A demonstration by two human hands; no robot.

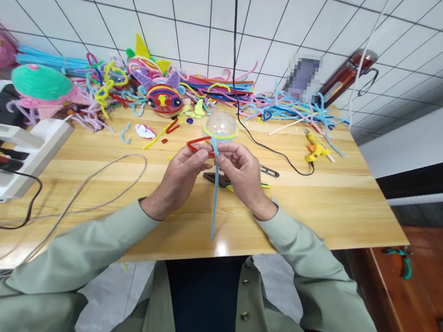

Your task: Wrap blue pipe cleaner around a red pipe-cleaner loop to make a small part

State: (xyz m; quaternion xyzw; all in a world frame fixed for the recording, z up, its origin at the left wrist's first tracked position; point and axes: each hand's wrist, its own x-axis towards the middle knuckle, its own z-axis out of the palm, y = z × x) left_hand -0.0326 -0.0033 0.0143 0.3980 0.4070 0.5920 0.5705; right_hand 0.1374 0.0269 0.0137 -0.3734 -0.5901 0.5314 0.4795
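So the left hand [179,177] has its fingers pinched together on the bent red fuzzy stem [197,141], and the right hand [245,172] has its thumb and fingertips clamped on the light blue fuzzy stem [215,203]. Both stems are held up over the middle of the surface [305,215], crossing right between the hands, with the blue one's long end hanging down toward the near edge. Can't tell if they're actually hooked together there, fingertips cover it.

IMO, for working that crossing: keep the left pinch tight and close to it so the red bend doesn't spring open, and let the right hand do the turning. Small, snug turns beat big loose ones, and I'd mind that long blue tail so it doesn't catch on the pliers [225,182] lying below. The clear dome [221,124] sits just beyond the fingers, so don't bump it.
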